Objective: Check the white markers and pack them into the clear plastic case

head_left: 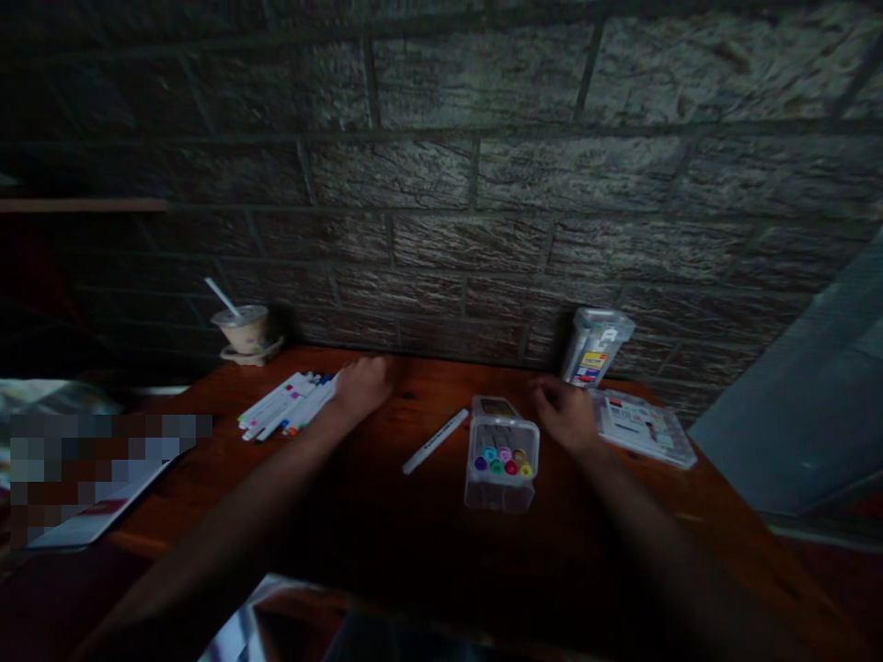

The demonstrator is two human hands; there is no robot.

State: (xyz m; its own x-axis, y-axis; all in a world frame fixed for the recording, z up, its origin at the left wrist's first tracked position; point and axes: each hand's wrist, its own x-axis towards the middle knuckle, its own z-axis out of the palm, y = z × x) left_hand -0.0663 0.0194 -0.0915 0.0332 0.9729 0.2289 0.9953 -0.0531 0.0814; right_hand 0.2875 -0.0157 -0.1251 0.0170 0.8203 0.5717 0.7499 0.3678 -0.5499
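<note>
My left hand (361,386) rests on the wooden table (386,515) with its fingers curled, right beside a row of several white markers (288,405) lying to its left. My right hand (566,414) hovers with bent fingers just right of a clear plastic box (502,464) holding several markers with coloured caps. A single white marker (436,441) lies loose on the table between my hands. Whether either hand holds anything is hidden in the dim light.
A cup with a straw (241,328) stands at the back left by the brick wall (483,184). A clear marker case (594,348) stands upright at the back right, with a flat pack (645,426) lying beside it. A booklet (103,510) lies at the left edge.
</note>
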